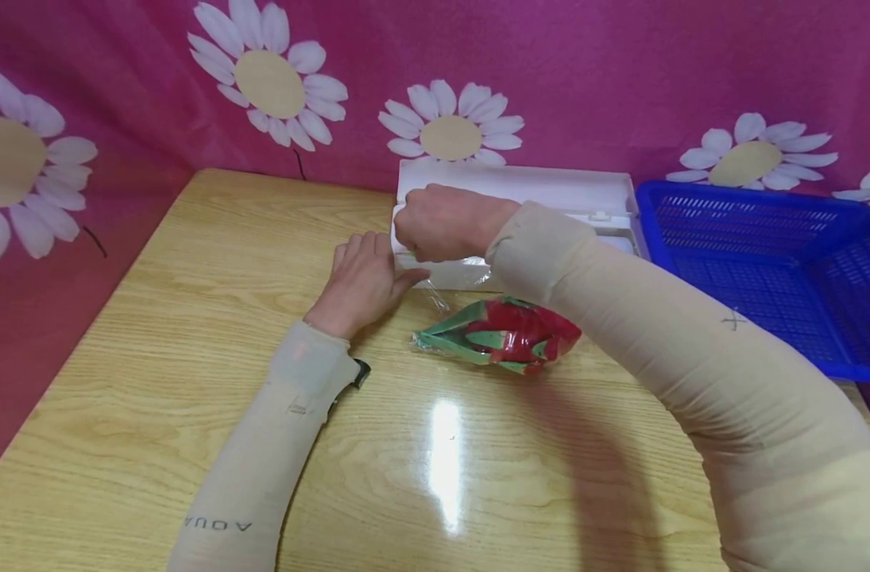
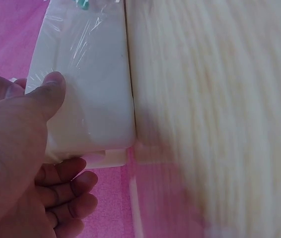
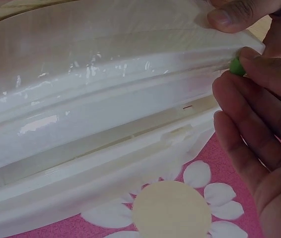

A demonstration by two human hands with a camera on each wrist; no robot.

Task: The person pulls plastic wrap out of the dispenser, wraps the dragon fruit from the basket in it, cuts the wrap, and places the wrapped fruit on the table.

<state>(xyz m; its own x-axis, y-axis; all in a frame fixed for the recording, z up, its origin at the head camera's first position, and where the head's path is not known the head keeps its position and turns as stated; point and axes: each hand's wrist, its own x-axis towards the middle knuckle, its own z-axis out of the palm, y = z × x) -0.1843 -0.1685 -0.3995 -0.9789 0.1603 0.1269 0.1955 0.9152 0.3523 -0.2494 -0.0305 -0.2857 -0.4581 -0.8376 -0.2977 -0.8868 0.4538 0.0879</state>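
Observation:
A long white cling film dispenser (image 1: pixel 445 276) lies on the table with its lid (image 1: pixel 549 184) raised at the back. My left hand (image 1: pixel 359 282) grips its left end, the thumb pressing the front face and the curled fingers at the end, as the left wrist view shows. At that same end, my right hand (image 1: pixel 452 222) pinches a small green slider (image 3: pixel 237 67) between thumb and forefinger. Clear cling film (image 3: pixel 91 69) stretches glossily over the dispenser. Some of it hangs down towards a red and green object (image 1: pixel 506 335) in clear wrap, in front of the dispenser.
A blue slatted plastic basket (image 1: pixel 728 234) stands right of the dispenser, partly behind my right sleeve (image 1: pixel 663 349). The wooden table (image 1: pixel 377 477) ends at a pink cloth (image 1: pixel 570 71) with white flowers at the back.

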